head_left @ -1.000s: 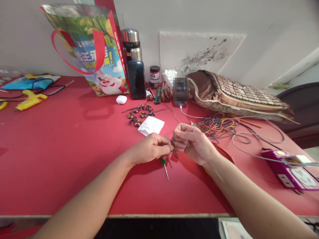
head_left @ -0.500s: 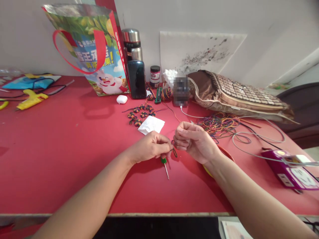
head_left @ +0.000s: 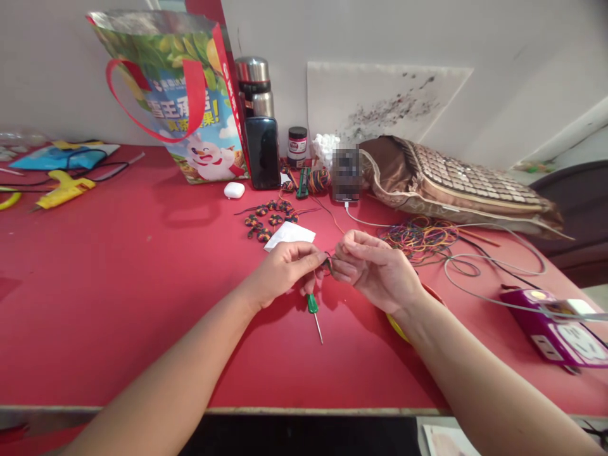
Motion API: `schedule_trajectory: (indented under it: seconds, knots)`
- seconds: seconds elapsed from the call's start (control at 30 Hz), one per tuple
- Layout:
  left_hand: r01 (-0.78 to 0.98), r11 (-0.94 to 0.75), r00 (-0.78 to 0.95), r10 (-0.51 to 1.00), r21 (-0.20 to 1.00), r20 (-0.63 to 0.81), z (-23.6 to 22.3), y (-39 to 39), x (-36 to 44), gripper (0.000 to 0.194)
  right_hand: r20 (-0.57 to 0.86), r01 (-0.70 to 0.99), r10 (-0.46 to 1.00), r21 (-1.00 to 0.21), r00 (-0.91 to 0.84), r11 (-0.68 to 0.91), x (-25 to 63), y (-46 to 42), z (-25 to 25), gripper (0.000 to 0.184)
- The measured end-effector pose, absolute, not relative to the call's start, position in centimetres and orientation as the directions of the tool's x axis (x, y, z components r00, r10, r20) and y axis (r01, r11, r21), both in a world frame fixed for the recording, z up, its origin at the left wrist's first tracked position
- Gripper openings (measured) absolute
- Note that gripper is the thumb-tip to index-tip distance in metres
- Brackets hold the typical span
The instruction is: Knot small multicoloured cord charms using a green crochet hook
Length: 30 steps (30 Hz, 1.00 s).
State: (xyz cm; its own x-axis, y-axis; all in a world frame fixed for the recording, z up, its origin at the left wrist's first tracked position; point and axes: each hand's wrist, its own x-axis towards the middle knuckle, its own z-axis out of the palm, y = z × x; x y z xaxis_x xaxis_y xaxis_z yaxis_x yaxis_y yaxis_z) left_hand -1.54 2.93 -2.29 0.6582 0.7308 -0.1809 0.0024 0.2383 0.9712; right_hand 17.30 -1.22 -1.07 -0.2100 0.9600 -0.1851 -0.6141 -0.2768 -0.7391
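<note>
My left hand (head_left: 291, 267) pinches a thin dark cord (head_left: 327, 262) between thumb and fingers, above the red table. Facing it, my right hand (head_left: 373, 263) is closed, with its fingertips curled beside the same cord and a strand running toward them. A small screwdriver with a green handle (head_left: 311, 304) lies on the table just below the left fingers. Behind the hands is a folded white paper (head_left: 291, 235). Beyond that lies a chain of multicoloured knotted cord pieces (head_left: 264, 218). To the right spreads a tangle of coloured cords (head_left: 420, 237).
A printed bag (head_left: 190, 107), a phone (head_left: 263, 152), a jar (head_left: 297, 147) and a brown cushion (head_left: 456, 183) stand along the wall. A purple power strip (head_left: 546, 323) with cables sits at the right. At the left lies a yellow glue gun (head_left: 64, 189).
My left hand has risen slightly, its thumb now stretched along the cord, uncovering more of the green screwdriver handle. My right hand has shifted slightly right and its fingers have loosened a little.
</note>
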Motion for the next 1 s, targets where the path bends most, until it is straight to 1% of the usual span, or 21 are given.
schedule_trajectory:
  seconds: [0.17,0.43,0.53,0.63,0.73,0.83,0.9,1.0]
  knots:
    - [-0.084,0.245,0.653,0.746,0.966,-0.133,-2.4,3.2,-1.5,0.041,-0.186,-0.601,0.964,-0.754,-0.192,-0.265,17.7,-1.1,-1.2,0.027]
    - [-0.143,0.239,0.603,0.791,0.96,-0.107,-2.5,3.3,-1.5,0.027,-0.212,-0.565,0.965,-0.783,-0.152,-0.261,17.7,-1.0,-1.2,0.028]
    - [-0.134,0.2,0.569,0.817,0.971,-0.089,-2.3,3.2,-1.6,0.027,-0.192,-0.494,0.978,-0.844,-0.081,-0.207,17.4,-1.0,-1.3,0.025]
    - [-0.099,0.167,0.562,0.823,0.981,-0.083,-2.0,3.1,-1.5,0.029,-0.13,-0.393,0.991,-0.91,-0.027,-0.13,17.1,-1.1,-1.5,0.025]
    - [-0.045,0.15,0.544,0.833,0.988,-0.102,-1.7,3.0,-1.4,0.031,-0.083,-0.277,0.995,-0.956,-0.055,-0.095,16.8,-1.3,-1.8,0.027]
    - [0.005,0.119,0.532,0.84,0.993,-0.104,-1.4,3.0,-1.4,0.033,-0.08,-0.176,0.993,-0.98,-0.092,-0.095,16.7,-1.4,-2.0,0.025]
    - [0.024,0.103,0.535,0.839,0.994,-0.1,-1.3,2.9,-1.4,0.034,-0.084,-0.147,0.992,-0.984,-0.091,-0.097,16.7,-1.3,-2.1,0.026]
    - [0.003,0.117,0.538,0.837,0.993,-0.1,-1.3,2.8,-1.4,0.035,-0.081,-0.148,0.993,-0.985,-0.081,-0.092,16.7,-1.2,-2.3,0.026]
